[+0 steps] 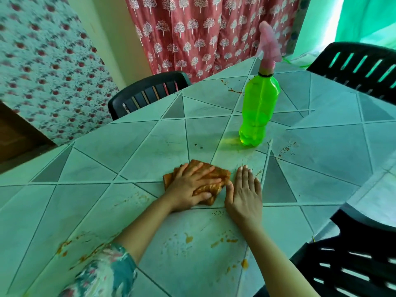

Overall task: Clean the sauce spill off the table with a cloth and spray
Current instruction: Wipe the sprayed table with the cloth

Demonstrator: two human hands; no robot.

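— How do the fingers lie?
— The left hand [190,185] has its fingers spread flat, pressing the folded cloth [216,175] onto the table [107,146], about mid-table. The right hand [244,194] lies flat just beside it, fingers together, holding nothing.
— And the sauce [189,239]?
— Orange blots toward the near edge, and more specks toward the far corner, past the spray bottle [257,112].
— Best way to wipe?
— I'd press evenly, draw the mess inward, and refold to a clean face so it doesn't smear. Spray the dried specks first.
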